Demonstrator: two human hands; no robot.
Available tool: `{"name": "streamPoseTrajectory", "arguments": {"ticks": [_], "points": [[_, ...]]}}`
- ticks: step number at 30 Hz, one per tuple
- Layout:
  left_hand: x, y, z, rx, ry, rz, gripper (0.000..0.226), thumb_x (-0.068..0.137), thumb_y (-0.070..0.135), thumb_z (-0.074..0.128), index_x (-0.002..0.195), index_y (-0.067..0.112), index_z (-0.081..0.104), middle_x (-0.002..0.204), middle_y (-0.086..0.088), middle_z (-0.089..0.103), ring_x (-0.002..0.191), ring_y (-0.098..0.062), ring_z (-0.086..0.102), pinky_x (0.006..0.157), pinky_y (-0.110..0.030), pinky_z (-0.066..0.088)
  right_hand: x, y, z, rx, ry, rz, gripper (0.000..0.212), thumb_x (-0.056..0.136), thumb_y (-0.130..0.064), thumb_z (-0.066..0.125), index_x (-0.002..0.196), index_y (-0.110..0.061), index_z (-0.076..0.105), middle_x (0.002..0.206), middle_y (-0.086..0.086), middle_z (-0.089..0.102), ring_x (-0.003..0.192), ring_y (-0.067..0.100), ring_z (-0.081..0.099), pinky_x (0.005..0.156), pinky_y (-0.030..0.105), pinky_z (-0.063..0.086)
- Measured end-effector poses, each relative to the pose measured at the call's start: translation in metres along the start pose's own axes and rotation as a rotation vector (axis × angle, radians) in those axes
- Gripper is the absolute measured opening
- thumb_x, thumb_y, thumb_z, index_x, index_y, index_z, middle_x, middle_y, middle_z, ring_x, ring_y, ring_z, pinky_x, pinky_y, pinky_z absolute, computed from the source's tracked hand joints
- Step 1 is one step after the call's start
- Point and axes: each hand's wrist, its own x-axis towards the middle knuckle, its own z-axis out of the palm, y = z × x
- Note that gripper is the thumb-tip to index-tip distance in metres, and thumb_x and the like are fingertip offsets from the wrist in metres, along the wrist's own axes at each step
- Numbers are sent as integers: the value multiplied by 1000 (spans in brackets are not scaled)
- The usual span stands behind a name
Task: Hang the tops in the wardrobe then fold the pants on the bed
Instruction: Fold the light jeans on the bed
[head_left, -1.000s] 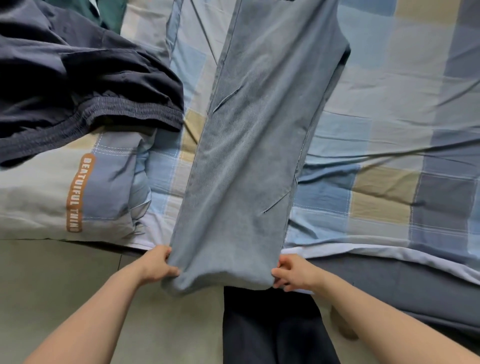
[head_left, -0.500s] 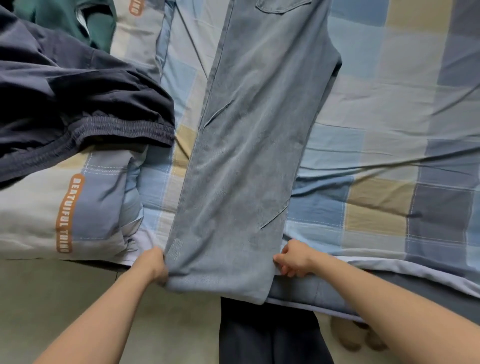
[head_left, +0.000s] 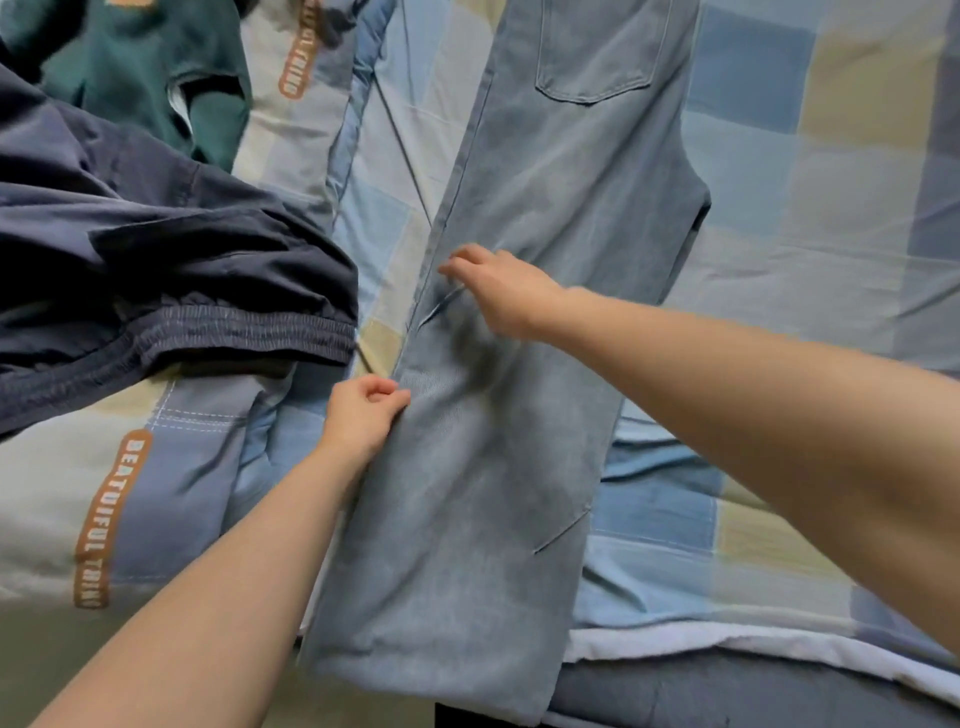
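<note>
Light blue jeans (head_left: 498, 415) lie lengthwise on a bed (head_left: 831, 260) covered with a checked quilt in blues, greys and pale yellow, legs stacked one on the other, the hems hanging just over the near edge. A back pocket (head_left: 597, 52) shows at the far end. The person's left hand (head_left: 363, 415) sits at the left side seam about halfway up the legs, its grip curled and pinching the denim edge. The right hand (head_left: 498, 291) reaches across from the right and rests on the cloth a little farther up, near the same seam, beside a small crease; its fingers (head_left: 462, 260) are bent and touch the denim, but whether they pinch a fold cannot be told. Both forearms are bare. To the left, dark navy pants (head_left: 156, 270) with an elastic waistband lie heaped on the quilt, close to the jeans but not touching them. Beyond them, at the far left corner, lies a dark green top (head_left: 156, 78). Orange lettered patches (head_left: 111, 519) mark the quilt.
</note>
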Motion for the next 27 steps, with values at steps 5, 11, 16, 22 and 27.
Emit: {"name": "streamPoseTrajectory", "arguments": {"ticks": [5, 11, 16, 22, 27], "points": [[6, -6, -1, 20, 151, 102, 7, 88, 15, 68, 83, 13, 64, 76, -3, 66, 76, -19, 61, 77, -31, 47, 48, -11, -15, -262, -70, -122, 42, 90, 5, 44, 127, -13, 48, 128, 9, 46, 104, 32, 57, 67, 36, 38], [7, -3, -3, 60, 129, 81, 6, 89, 16, 66, 85, 13, 64, 74, 1, 63, 76, -17, 59, 70, -26, 40, 62, -8, -37, -442, -65, -149, 30, 84, 11, 49, 109, -6, 51, 113, 12, 48, 82, 29, 53, 59, 35, 35], [10, 11, 5, 226, 144, 64, 4, 90, 10, 55, 87, 9, 54, 74, -4, 57, 86, -32, 56, 71, -34, 38, 76, -11, -29, -436, 50, -202, 36, 80, 11, 53, 112, -5, 47, 117, 13, 44, 96, 31, 53, 60, 37, 39], [24, 45, 30, 417, 223, 197, 30, 91, 16, 53, 118, 6, 49, 121, -19, 56, 113, -37, 50, 92, -44, 37, 95, 22, -45, -495, 89, -44, 39, 86, 0, 54, 123, -11, 45, 124, 10, 44, 110, 31, 49, 62, 35, 36], [70, 99, 55, 406, 318, 253, 37, 98, 35, 47, 119, 5, 50, 122, -17, 57, 116, -35, 49, 92, -45, 38, 124, 84, -99, -432, 42, 110, 31, 94, -6, 47, 125, -11, 48, 125, 12, 45, 113, 33, 50, 73, 39, 39]]}}
